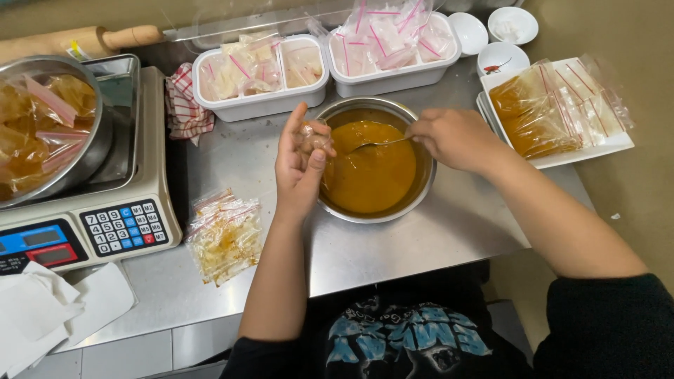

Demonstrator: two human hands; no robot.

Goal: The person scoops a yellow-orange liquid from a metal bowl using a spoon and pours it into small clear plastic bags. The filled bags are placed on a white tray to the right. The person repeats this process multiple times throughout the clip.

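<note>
A steel bowl of orange-brown sauce stands at the middle of the metal table. My left hand holds a small clear plastic bag at the bowl's left rim. My right hand grips the handle of a metal spoon whose bowl dips into the sauce.
A digital scale at left carries a steel pot of filled sauce bags. Empty zip bags lie near the front. Two white tubs of bags stand behind, a tray of filled bags at right, small white dishes behind it.
</note>
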